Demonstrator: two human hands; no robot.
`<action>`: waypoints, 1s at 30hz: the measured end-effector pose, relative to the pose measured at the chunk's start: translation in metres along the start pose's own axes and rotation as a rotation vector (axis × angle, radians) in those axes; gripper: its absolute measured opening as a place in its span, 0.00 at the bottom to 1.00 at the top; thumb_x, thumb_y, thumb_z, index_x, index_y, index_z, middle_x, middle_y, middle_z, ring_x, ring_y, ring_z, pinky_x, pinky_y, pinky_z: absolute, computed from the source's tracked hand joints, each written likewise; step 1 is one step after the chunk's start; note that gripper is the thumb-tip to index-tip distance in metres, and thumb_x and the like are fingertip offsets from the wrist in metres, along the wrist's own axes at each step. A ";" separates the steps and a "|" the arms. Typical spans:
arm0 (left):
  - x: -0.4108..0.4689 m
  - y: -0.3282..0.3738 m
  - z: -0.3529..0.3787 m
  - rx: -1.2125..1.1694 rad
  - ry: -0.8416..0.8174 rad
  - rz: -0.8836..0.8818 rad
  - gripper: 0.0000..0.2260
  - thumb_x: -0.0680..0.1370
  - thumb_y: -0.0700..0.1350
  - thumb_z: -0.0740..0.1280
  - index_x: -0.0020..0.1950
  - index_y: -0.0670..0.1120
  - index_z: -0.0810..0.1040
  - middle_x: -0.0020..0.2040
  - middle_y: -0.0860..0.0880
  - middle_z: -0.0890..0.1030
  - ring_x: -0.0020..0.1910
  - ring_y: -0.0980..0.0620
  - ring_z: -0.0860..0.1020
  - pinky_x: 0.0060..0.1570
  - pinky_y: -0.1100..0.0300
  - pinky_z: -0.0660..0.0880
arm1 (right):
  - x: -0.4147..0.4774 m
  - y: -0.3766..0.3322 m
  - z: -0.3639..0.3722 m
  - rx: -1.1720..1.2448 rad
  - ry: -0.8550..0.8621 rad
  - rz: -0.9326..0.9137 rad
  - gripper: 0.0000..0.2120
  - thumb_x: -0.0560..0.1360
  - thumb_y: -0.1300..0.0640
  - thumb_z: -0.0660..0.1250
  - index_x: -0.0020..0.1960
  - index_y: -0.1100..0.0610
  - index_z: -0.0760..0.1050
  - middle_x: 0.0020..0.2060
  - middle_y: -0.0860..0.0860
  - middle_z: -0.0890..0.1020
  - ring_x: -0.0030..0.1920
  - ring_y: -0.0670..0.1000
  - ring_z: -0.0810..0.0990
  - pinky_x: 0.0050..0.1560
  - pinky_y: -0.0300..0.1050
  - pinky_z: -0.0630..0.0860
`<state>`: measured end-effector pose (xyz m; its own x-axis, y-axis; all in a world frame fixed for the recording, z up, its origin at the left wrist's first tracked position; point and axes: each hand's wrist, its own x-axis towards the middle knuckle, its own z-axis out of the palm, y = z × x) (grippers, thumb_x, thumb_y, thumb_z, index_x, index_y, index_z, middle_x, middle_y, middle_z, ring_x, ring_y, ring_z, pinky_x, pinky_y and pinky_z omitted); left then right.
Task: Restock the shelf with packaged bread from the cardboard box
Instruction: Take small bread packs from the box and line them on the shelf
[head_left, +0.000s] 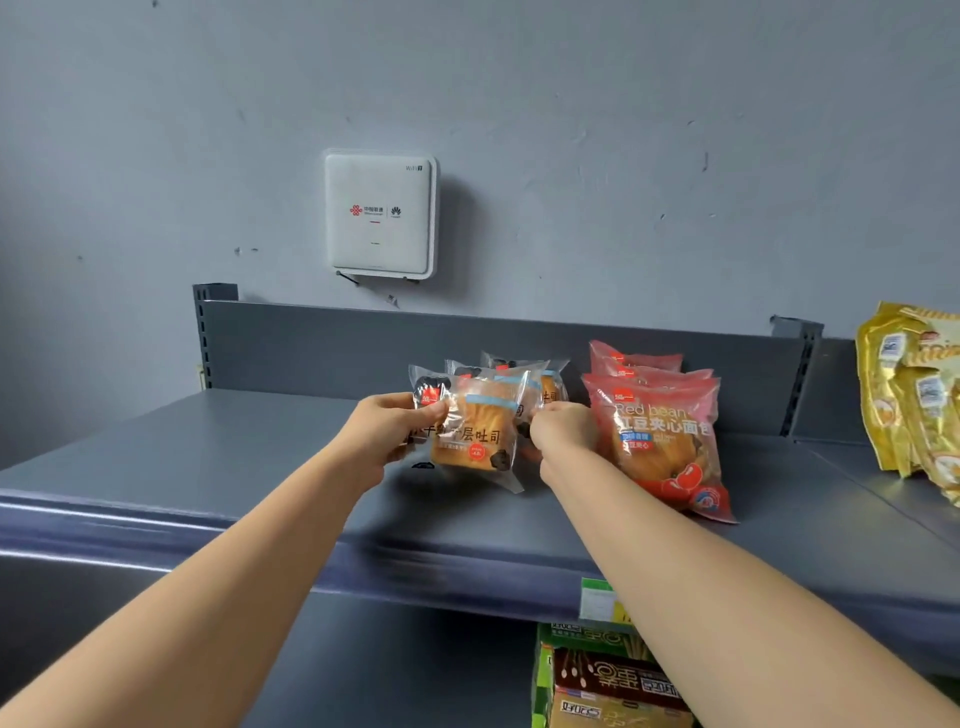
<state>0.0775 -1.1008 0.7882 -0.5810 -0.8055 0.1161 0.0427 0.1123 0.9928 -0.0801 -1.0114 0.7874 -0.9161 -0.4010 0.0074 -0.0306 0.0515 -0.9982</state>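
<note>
On the grey top shelf (208, 467) a clear-wrapped toast bread pack (475, 441) stands upright at the front of a short row of like packs (524, 371). My left hand (392, 431) grips its left edge, fingers curled round the wrapper. At the pack's right edge my right hand (558, 431) pinches the wrapper. Just right of that hand stands a row of red bean bread packs (665, 441). The cardboard box is out of view.
Yellow snack bags (914, 400) lean at the shelf's far right. A white router (379, 215) hangs on the wall above. Green and brown snack boxes (608, 680) sit on the shelf below. A price tag (597, 600) is fixed to the shelf's front edge.
</note>
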 end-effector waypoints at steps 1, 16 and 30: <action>0.005 0.001 0.000 0.006 -0.016 -0.009 0.15 0.74 0.44 0.73 0.56 0.37 0.81 0.45 0.43 0.81 0.44 0.46 0.72 0.40 0.57 0.64 | 0.002 0.000 0.003 0.035 0.016 0.041 0.08 0.77 0.64 0.64 0.54 0.60 0.79 0.45 0.57 0.81 0.43 0.58 0.81 0.49 0.58 0.82; 0.041 0.007 0.026 -0.003 -0.037 -0.116 0.04 0.74 0.39 0.73 0.43 0.41 0.79 0.41 0.44 0.81 0.32 0.51 0.77 0.25 0.65 0.73 | 0.010 -0.008 0.010 0.204 0.096 0.133 0.18 0.82 0.51 0.54 0.65 0.60 0.72 0.59 0.57 0.79 0.55 0.57 0.77 0.61 0.53 0.74; 0.037 0.001 0.070 0.204 0.026 0.024 0.08 0.75 0.47 0.71 0.44 0.47 0.73 0.40 0.50 0.78 0.34 0.54 0.73 0.33 0.60 0.70 | 0.000 -0.023 0.008 -0.091 0.057 -0.070 0.26 0.82 0.43 0.53 0.74 0.58 0.62 0.68 0.55 0.72 0.66 0.58 0.73 0.61 0.51 0.70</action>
<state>-0.0005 -1.0899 0.7914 -0.5608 -0.8155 0.1433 -0.1108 0.2454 0.9631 -0.0759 -1.0196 0.8097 -0.9316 -0.3538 0.0830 -0.1292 0.1093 -0.9856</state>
